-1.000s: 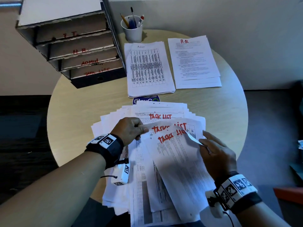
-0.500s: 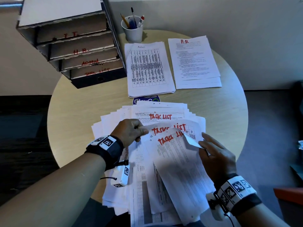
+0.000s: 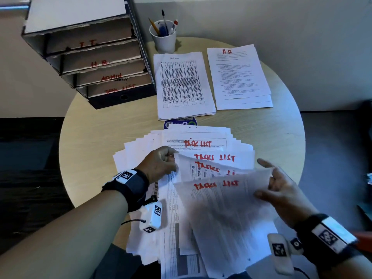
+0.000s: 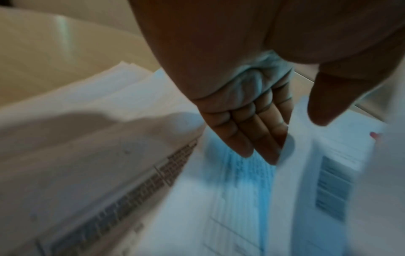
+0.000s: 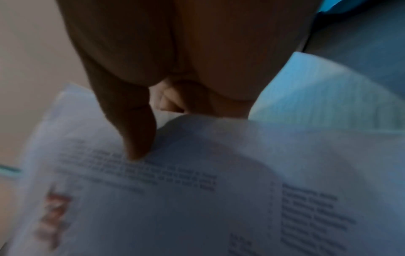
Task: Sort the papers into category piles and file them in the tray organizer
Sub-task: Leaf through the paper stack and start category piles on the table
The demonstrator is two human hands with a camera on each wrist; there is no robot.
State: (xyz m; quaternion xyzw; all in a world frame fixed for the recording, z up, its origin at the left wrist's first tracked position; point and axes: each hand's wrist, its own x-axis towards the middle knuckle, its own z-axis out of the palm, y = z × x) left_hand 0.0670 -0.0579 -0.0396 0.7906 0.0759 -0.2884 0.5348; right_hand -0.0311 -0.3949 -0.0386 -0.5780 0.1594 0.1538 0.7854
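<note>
**Two Hands at the Fanned Task List Sheets**

Two hands work a fanned stack of papers [image 3: 201, 137] at the near edge of the round table [image 3: 100, 137]. The left hand [image 3: 159, 164] pinches the corner of a lifted "TASKS LIST" sheet [image 3: 203, 172] between thumb and curled fingers. The right hand [image 3: 279, 190] pinches the right edge of the top sheet [image 3: 225, 214], thumb on top, index finger extended. Beyond the stack lie the Admin pile [image 3: 183, 85] and, just beside it, the H.R pile [image 3: 239, 77]. The tray organizer [image 3: 96, 63] stands at the far left, trays labelled I.T., H.R., ADMIN, TASK LIST. A pen cup [image 3: 164, 40] stands beside it.
</note>
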